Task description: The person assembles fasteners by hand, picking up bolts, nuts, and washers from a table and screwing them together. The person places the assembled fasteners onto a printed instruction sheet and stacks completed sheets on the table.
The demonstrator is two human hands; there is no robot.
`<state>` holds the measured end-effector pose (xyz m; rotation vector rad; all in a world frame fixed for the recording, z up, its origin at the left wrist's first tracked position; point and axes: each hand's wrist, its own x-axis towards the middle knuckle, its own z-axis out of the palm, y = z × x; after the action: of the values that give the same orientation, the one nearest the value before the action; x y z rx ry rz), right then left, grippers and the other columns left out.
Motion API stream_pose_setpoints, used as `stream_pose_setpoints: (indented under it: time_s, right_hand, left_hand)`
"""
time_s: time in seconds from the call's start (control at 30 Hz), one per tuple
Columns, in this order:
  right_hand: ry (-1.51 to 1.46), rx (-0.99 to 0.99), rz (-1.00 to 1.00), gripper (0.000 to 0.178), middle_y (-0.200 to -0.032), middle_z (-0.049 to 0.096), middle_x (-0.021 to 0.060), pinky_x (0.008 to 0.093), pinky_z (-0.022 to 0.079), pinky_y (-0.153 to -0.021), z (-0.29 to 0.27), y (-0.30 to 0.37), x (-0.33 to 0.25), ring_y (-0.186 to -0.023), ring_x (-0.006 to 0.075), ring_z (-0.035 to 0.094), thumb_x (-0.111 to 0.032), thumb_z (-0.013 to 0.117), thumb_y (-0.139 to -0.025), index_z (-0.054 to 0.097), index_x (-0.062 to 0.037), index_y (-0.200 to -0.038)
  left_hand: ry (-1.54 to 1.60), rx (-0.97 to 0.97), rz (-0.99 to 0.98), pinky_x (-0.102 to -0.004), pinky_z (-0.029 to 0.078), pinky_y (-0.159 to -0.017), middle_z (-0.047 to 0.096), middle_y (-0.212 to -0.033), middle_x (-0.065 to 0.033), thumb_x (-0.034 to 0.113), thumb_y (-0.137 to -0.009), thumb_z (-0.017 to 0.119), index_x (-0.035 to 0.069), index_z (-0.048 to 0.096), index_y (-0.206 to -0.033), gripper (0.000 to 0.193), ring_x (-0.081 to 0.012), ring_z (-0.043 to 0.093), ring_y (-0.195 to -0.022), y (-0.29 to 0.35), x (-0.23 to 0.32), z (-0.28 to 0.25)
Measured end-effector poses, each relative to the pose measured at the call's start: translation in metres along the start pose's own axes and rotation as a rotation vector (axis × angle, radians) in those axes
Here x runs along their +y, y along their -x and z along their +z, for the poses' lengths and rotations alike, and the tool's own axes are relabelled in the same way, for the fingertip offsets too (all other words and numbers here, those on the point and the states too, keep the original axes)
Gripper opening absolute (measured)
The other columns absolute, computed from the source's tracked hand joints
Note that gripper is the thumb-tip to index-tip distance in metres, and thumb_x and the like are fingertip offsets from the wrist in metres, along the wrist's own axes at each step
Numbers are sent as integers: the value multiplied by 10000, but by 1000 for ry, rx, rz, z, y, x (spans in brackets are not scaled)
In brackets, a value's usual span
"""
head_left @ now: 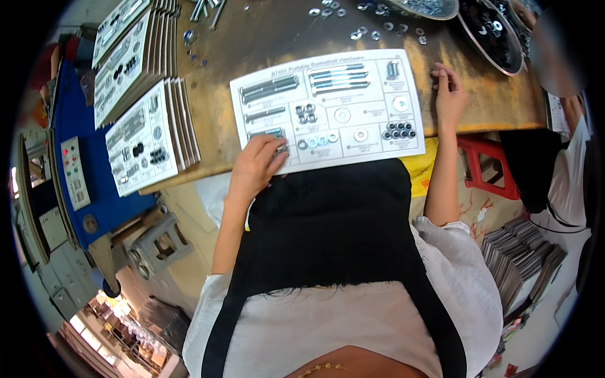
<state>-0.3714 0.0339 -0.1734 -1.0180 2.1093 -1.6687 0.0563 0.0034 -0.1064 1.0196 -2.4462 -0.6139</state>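
The left hand's grip (257, 165) lay on the near left corner of a flat, white rectangular card (353, 99), its fingers bent over small silver metal pieces (275, 133); whether it was grasping one, I couldn't tell. The right hand's grip (450, 91) was loosely curled just right of the card, its contents, if any, hidden.

The card's near edge seemed to overhang the brown, worn worktop (211, 116), close to the wearer's black cloth apron (328, 217). A forward lean could have nudged it, and any sheet not bonded down could have shed its hardware. A drag of the left fingers might have pulled those silver pieces askew (the fingers hid part of that compartment).

Beyond the right grip stood a shallow metal bowl of dark parts (518, 68); a careless reach could have knocked it. Loose silver ring washers (375, 35), scattered beyond the card, might have slid underneath if it were pushed away.
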Motion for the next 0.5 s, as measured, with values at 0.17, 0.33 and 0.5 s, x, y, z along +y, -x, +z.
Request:
stream_pose_setpoints:
  time_s: [0.17, 0.33, 0.5]
  right_hand:
    - [114, 16, -12, 210, -890, 731, 57, 222, 498, -673, -4, 2, -9, -726, 93, 638, -162, 571, -970, 717, -57, -1078]
    - [146, 10, -21, 206, -892, 732, 62, 230, 516, -684, -1, 3, -13, -768, 102, 669, -162, 585, -960, 715, -53, -1077]
    - [172, 155, -161, 191, -971, 716, 69, 261, 541, -727, -7, -3, -14, -857, 143, 683, -97, 561, -955, 708, -63, -1073]
  left_hand:
    - [-28, -59, 18, -388, 493, -817, 589, -980, -89, 89, -811, 715, 26, 646, -1054, 261, -289, 590, -943, 10, 3, 8]
    - [6, -108, -50, -386, 491, -816, 590, -985, -97, 98, -809, 722, 24, 646, -1058, 271, -300, 591, -941, 12, 2, 4]
    - [53, -44, -28, -394, 484, -807, 602, -986, -106, 112, -793, 743, 36, 655, -1062, 293, -320, 596, -924, 12, 4, 0]
